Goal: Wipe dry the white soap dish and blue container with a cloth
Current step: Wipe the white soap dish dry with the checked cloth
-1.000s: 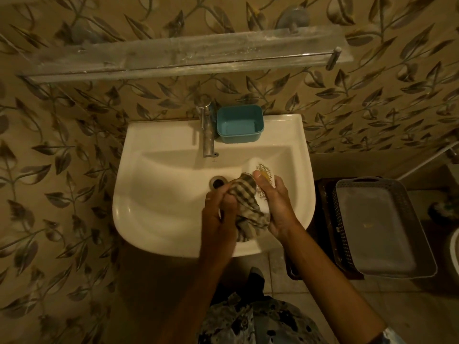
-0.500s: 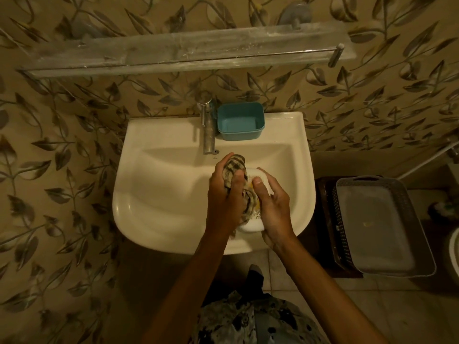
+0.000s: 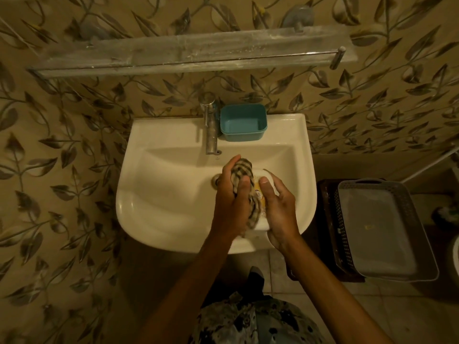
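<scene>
Over the basin, my right hand [image 3: 279, 207] grips the white soap dish [image 3: 263, 224], which has a yellow floral print inside. My left hand [image 3: 229, 194] is closed on a checked cloth [image 3: 242, 170] and presses it into the dish. The cloth covers most of the dish's inside. The blue container [image 3: 243, 122] stands apart on the sink's back ledge, just right of the tap, with nothing visible in it.
The white sink [image 3: 161, 194] hangs on a leaf-patterned wall, with a metal tap [image 3: 211, 135] at the back and a drain under my left hand. A glass shelf [image 3: 188, 55] runs above. A grey tray on a dark basket [image 3: 380, 232] sits at the right.
My left hand has pushed the cloth from the dish's near side up into and along the dish. The right hand has tilted the dish flatter and kept hold of it.
</scene>
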